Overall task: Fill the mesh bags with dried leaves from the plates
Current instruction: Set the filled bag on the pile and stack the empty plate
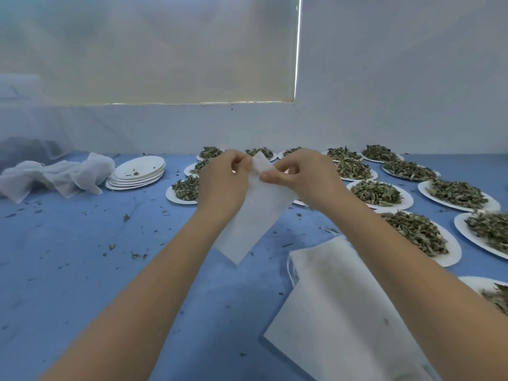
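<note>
Across the right half of the frame, paper plates (380, 193) heaped with dried leaves (456, 192) cover the blue table (82, 270); a stack of flat mesh bags (343, 312) lies at lower right, emptied plates (137, 171) at upper left. At centre, the left hand (222, 182) and right hand (305, 177) each pinch the top edge of one empty mesh bag (255, 218), held above the table. The step appears to be opening its mouth; next, the layers must part wide enough for leaves.

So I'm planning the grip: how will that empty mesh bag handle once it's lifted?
Probably floppy: the mesh bag hangs limp from the left hand and right hand pinching its top. Likely very light, being thin and empty. Its mouth may need both hands to open.
</note>
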